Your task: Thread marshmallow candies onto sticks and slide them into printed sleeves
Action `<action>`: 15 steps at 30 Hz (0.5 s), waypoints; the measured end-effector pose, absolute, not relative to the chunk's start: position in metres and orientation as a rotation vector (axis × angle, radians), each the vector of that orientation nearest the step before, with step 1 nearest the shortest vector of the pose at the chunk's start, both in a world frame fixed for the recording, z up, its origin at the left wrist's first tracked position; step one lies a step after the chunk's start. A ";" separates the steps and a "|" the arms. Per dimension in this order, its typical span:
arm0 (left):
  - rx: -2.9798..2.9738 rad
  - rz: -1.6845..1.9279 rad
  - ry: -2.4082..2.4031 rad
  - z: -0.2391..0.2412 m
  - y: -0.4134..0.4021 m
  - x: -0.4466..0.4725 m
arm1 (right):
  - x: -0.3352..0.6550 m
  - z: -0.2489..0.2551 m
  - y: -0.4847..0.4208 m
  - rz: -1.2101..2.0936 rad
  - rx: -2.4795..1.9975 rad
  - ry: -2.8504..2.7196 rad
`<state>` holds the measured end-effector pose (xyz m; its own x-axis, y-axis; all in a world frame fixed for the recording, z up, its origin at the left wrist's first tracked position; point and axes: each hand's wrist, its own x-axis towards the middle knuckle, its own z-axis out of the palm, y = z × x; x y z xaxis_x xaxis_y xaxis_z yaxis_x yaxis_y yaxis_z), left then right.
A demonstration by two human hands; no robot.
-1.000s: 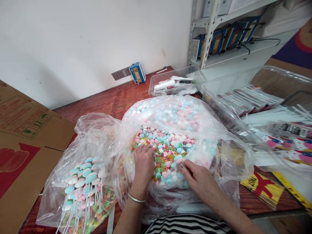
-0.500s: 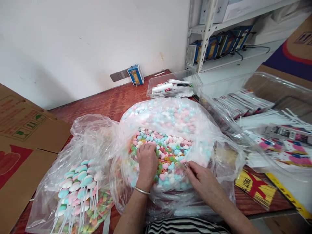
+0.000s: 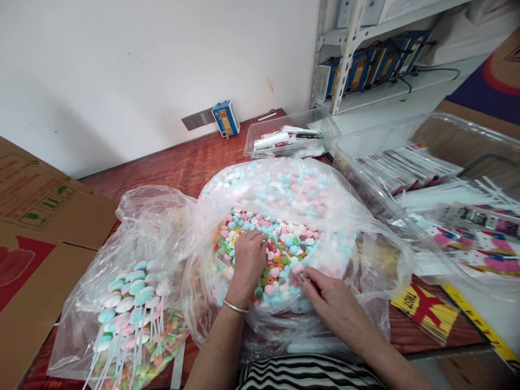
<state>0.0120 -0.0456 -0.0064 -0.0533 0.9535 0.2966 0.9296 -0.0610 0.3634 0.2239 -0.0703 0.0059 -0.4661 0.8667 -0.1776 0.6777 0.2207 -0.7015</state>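
Observation:
A clear plastic bag lies open on the table, full of pink, blue and white candies with small coloured gummy rings among them. My left hand reaches into the opening, its fingers curled down at the candies; the fingertips are hidden. At the near right side of the opening, my right hand has thumb and forefinger pinched together beside a pink candy. What sits in that pinch is too small to make out. To the left, lollipops on white sticks rest on another clear bag that holds gummies.
A cardboard box stands at the left. Behind the bag is a clear tray of tubes and pens. A large clear bin with packets and white sticks is on the right, near a yellow packet of twist ties.
The view has shifted slightly. My left hand has moved a little to the right over the candies, its fingers still curled. My right hand stays pinched at the opening's near edge.

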 end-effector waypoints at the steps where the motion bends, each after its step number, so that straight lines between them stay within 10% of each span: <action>1: 2.109 0.791 2.100 -0.004 -0.048 0.007 | 0.225 0.005 -0.071 1.092 -1.447 -2.240; 15: 2.136 0.654 1.817 0.003 -0.118 0.018 | 0.205 0.004 -0.072 1.049 -1.154 -2.169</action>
<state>0.0176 -0.1178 0.0027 0.1157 0.9790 0.1681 0.8613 -0.1832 0.4739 0.2047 -0.0723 0.0037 -0.5382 0.8415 0.0471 0.4858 0.3554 -0.7986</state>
